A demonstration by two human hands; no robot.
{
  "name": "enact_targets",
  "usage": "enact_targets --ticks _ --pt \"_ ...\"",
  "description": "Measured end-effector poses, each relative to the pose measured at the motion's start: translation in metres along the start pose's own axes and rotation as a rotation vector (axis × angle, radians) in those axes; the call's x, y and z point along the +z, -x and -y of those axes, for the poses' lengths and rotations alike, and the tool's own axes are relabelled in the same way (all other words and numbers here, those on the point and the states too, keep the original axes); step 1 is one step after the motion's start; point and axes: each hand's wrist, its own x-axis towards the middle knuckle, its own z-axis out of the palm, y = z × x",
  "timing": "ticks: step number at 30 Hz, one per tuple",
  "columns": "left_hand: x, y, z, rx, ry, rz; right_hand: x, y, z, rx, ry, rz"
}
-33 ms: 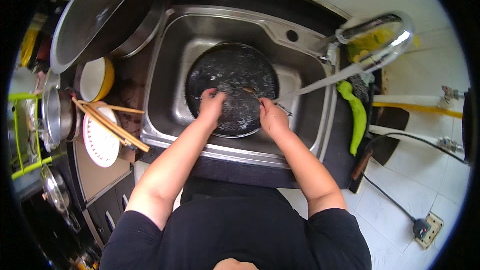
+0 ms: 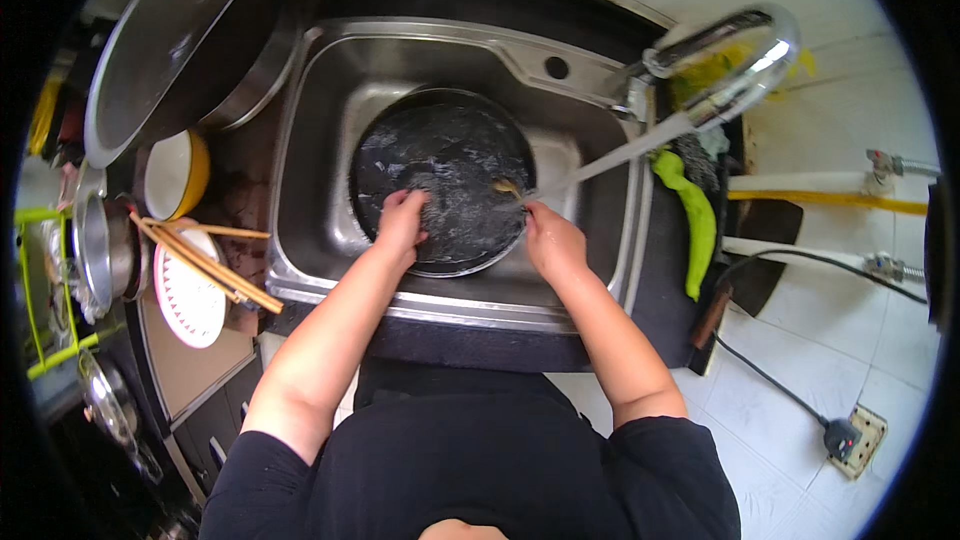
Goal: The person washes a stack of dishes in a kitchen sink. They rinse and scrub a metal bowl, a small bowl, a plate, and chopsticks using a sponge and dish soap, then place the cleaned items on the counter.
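A round dark pan (image 2: pixel 455 120) filled with rippling water sits in the steel sink (image 2: pixel 575 155). My right hand (image 2: pixel 556 244), at the pan's right rim, pinches the thin handle of a metal spoon (image 2: pixel 505 186). The spoon's bowl points left over the water, where it catches a brownish glint. Loosely curled, my left hand (image 2: pixel 399 226) is at the pan's near left side, thumb apart from the fingers and nothing visible in it. From the curved faucet (image 2: pixel 745 90) a stream of water runs down to the left toward the spoon and pan.
Left of the sink are a large metal pot (image 2: pixel 130 90), a yellow bowl (image 2: pixel 193 175), and several wooden chopsticks (image 2: pixel 205 258) across a white plate (image 2: pixel 190 310). A green glove-like item (image 2: pixel 697 230) lies on the right counter, near a wooden-handled knife (image 2: pixel 712 317).
The spoon has turned so its bowl shows more plainly by the right rim. My left hand has drawn back slightly toward the near rim. The whole view has shifted a little.
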Motion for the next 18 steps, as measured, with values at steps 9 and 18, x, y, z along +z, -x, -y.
enact_targets --ticks 9,18 --pt "0.016 0.027 0.007 -0.057 -0.015 0.116 -0.078 0.070 -0.111 0.290 0.220 -0.553" --pt "0.022 0.041 0.010 0.085 -0.174 0.163 -0.016 0.039 0.035 -0.219 -0.430 0.010"
